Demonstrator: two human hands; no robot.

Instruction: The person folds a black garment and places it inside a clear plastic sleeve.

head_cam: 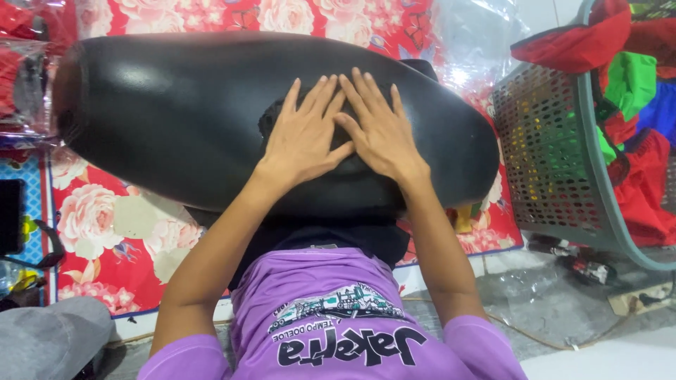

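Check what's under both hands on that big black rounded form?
The left hand and right hand press flat on dark fabric draped over the black form. Beneath the form lies a red floral mat. What the palms cover is hidden.

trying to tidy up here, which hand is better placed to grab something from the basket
Right, probably. The right hand lies flat on the black cushion, on the side toward the grey basket of clothes. The left hand presses beside it, farther from the basket. Both hands are open and hold nothing.
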